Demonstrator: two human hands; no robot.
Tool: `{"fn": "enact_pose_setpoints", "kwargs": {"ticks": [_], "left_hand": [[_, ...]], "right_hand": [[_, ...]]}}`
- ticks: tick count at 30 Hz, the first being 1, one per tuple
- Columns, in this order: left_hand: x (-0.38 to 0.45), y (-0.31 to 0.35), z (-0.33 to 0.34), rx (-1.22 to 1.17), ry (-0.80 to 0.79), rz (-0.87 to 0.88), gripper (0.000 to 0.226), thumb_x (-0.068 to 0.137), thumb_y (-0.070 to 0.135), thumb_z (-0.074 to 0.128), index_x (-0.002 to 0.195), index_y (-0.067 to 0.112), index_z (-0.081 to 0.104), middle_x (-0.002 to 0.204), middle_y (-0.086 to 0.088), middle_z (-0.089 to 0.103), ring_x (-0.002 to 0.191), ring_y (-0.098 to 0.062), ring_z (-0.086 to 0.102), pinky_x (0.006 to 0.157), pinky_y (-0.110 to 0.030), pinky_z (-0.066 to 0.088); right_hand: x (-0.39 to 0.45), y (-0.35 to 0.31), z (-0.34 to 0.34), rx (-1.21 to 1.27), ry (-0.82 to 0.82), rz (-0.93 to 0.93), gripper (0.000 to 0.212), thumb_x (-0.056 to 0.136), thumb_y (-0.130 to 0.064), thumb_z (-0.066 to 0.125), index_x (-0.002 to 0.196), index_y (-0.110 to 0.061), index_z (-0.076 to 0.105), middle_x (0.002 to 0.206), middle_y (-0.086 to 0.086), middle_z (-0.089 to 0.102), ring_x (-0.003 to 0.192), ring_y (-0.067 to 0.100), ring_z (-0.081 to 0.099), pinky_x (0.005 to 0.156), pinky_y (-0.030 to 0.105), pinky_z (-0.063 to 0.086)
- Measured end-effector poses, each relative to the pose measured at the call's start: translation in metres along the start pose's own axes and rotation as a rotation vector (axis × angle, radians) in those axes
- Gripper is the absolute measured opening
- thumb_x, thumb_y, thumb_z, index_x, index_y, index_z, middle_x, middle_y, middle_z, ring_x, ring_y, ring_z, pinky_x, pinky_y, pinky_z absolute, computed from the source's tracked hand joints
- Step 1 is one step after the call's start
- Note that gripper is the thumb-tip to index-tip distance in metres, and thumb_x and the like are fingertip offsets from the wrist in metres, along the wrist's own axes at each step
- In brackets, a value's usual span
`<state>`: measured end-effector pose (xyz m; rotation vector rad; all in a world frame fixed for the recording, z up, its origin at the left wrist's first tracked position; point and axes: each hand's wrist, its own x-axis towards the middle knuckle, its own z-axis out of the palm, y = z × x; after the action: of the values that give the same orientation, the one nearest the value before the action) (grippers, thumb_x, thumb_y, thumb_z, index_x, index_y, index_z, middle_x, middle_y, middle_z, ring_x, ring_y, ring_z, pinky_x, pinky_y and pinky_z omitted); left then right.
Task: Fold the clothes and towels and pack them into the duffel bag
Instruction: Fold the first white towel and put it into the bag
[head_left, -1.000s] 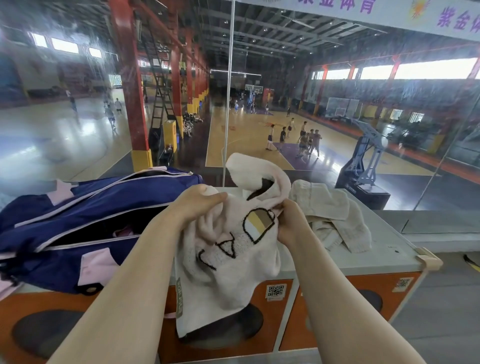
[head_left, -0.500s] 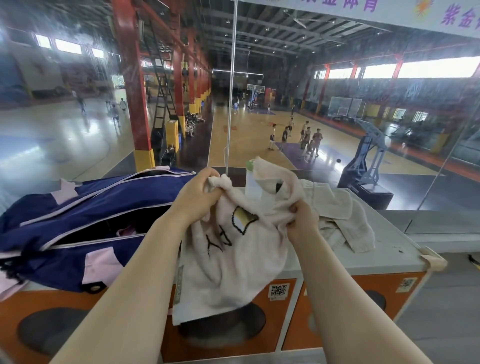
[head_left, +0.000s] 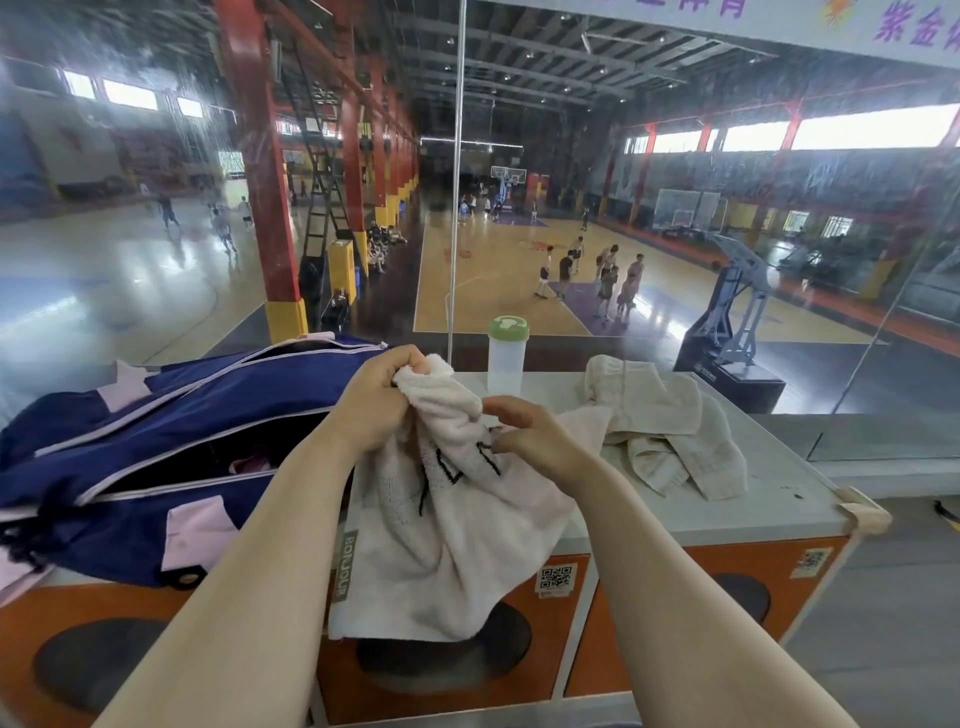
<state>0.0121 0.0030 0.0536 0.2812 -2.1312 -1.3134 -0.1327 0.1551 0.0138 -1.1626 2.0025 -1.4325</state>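
Observation:
A pale pink towel with a black embroidered figure hangs over the front edge of the grey counter. My left hand grips its top corner in a fist. My right hand pinches the towel's upper edge a little to the right, fingers curled. A navy duffel bag with pink trim lies at the left, its zipper open and something pink visible inside. A crumpled beige cloth lies on the counter to the right.
A translucent bottle with a green lid stands at the counter's back edge against a glass wall. The counter tops orange cabinets. Its right corner ends near a lower floor. A sports hall lies beyond the glass.
The towel has dropped lower and its upper flap has come down, uncovering the bottle behind it. My hands have moved closer together along the top edge.

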Motion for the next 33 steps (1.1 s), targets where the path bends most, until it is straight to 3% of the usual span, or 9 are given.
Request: {"fn": "enact_pose_setpoints", "kwargs": {"ticks": [5, 10, 15, 17, 18, 20, 23, 28, 33], "left_hand": [[0.001, 0.001, -0.003, 0.022, 0.0, 0.014, 0.026, 0.084, -0.009, 0.045, 0.072, 0.012, 0.052, 0.071, -0.009, 0.05, 0.064, -0.022, 0.047, 0.059, -0.036, 0.04], [0.006, 0.013, -0.01, 0.083, 0.053, 0.069, 0.018, 0.087, -0.003, 0.048, 0.079, 0.013, 0.051, 0.073, 0.002, 0.052, 0.069, -0.011, 0.046, 0.063, -0.028, 0.039], [0.009, 0.014, -0.015, 0.292, 0.147, 0.068, 0.019, 0.085, -0.001, 0.046, 0.09, 0.016, 0.054, 0.086, 0.0, 0.061, 0.078, -0.012, 0.052, 0.067, -0.032, 0.042], [0.009, 0.007, -0.017, 0.444, 0.289, 0.029, 0.018, 0.085, 0.006, 0.045, 0.089, 0.022, 0.053, 0.087, 0.003, 0.061, 0.085, -0.018, 0.054, 0.069, -0.038, 0.045], [0.008, 0.003, -0.019, 0.489, 0.357, 0.002, 0.017, 0.085, 0.008, 0.045, 0.09, 0.024, 0.052, 0.087, 0.002, 0.06, 0.087, -0.022, 0.054, 0.067, -0.038, 0.045], [0.007, -0.001, -0.022, 0.501, 0.449, -0.058, 0.016, 0.086, 0.01, 0.045, 0.091, 0.025, 0.051, 0.09, -0.002, 0.059, 0.088, -0.025, 0.054, 0.062, -0.035, 0.039], [0.005, 0.0, -0.022, 0.501, 0.51, -0.137, 0.008, 0.092, 0.018, 0.046, 0.093, 0.024, 0.05, 0.094, -0.004, 0.057, 0.091, -0.026, 0.051, 0.065, -0.035, 0.035], [0.008, -0.006, -0.021, 0.458, 0.397, -0.255, 0.009, 0.093, 0.029, 0.046, 0.099, 0.022, 0.049, 0.103, -0.007, 0.059, 0.096, -0.029, 0.054, 0.071, -0.037, 0.036], [0.006, 0.011, -0.018, 0.196, 0.265, -0.402, 0.036, 0.091, 0.02, 0.046, 0.127, 0.02, 0.045, 0.121, -0.007, 0.054, 0.102, -0.022, 0.05, 0.079, -0.035, 0.036]], "right_hand": [[-0.004, -0.009, 0.001, 0.02, 0.006, -0.012, 0.016, 0.081, 0.009, 0.061, 0.092, -0.002, 0.067, 0.089, 0.002, 0.066, 0.083, 0.008, 0.059, 0.073, 0.013, 0.049], [-0.004, -0.023, -0.011, 0.083, -0.019, 0.011, 0.017, 0.081, 0.004, 0.065, 0.081, -0.011, 0.059, 0.078, 0.009, 0.058, 0.078, 0.018, 0.055, 0.074, 0.027, 0.045], [-0.002, -0.038, -0.027, -0.269, 0.045, -0.01, 0.031, 0.08, -0.017, 0.074, 0.108, -0.019, 0.062, 0.074, 0.001, 0.056, 0.062, 0.011, 0.049, 0.06, 0.024, 0.039], [-0.004, -0.04, -0.033, -0.364, 0.136, -0.025, 0.019, 0.077, -0.03, 0.077, 0.084, -0.014, 0.069, 0.067, 0.001, 0.055, 0.058, 0.01, 0.045, 0.056, 0.023, 0.035], [-0.006, -0.041, -0.037, -0.335, 0.159, -0.017, 0.03, 0.077, -0.036, 0.078, 0.07, -0.009, 0.065, 0.063, 0.001, 0.05, 0.057, 0.011, 0.041, 0.054, 0.023, 0.032], [-0.014, -0.043, -0.043, -0.16, 0.104, 0.02, 0.042, 0.078, -0.037, 0.076, 0.063, -0.002, 0.06, 0.065, 0.006, 0.051, 0.062, 0.014, 0.045, 0.062, 0.022, 0.035], [-0.027, -0.05, -0.052, -0.023, 0.001, 0.072, 0.025, 0.086, -0.025, 0.068, 0.089, -0.001, 0.074, 0.094, 0.002, 0.073, 0.084, 0.005, 0.064, 0.083, 0.018, 0.043], [-0.022, -0.048, -0.049, -0.163, 0.125, 0.082, 0.041, 0.088, -0.031, 0.064, 0.058, -0.016, 0.041, 0.063, 0.003, 0.033, 0.061, 0.014, 0.032, 0.058, 0.027, 0.025], [-0.01, -0.052, -0.046, -0.104, 0.4, -0.068, 0.048, 0.086, -0.024, 0.066, 0.055, -0.02, 0.029, 0.055, -0.004, 0.022, 0.055, 0.012, 0.022, 0.054, 0.029, 0.019]]}}
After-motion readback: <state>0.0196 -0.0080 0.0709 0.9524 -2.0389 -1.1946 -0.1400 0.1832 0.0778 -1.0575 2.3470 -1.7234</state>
